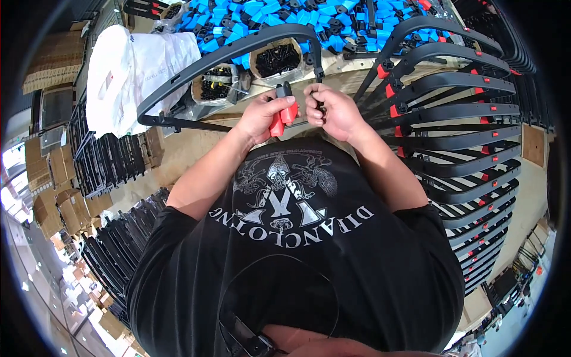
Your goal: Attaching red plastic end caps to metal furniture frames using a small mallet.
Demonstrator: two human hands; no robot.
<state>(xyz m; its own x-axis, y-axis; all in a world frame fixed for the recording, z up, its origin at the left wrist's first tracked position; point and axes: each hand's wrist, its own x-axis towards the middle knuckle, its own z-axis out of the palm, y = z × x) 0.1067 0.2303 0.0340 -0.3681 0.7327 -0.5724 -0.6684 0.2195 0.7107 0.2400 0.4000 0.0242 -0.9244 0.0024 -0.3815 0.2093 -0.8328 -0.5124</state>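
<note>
My left hand [257,121] is closed round a couple of red and black plastic pieces [288,110], held in front of my chest. Beside it, my right hand [338,112] has its fingers curled in a pinch around something small and dark that I cannot make out. The two hands are close but apart. A black bent frame [229,44] arches over them, one end near my right fingers and its lower bar passing behind my left forearm.
Blue and black plastic parts [250,18] heap on the bench beyond two boxes of small black pieces [276,58]. A white bag [140,77] lies at the left. Black frames with red pieces [458,113] stand stacked on the right. Cardboard boxes [59,160] fill the far left.
</note>
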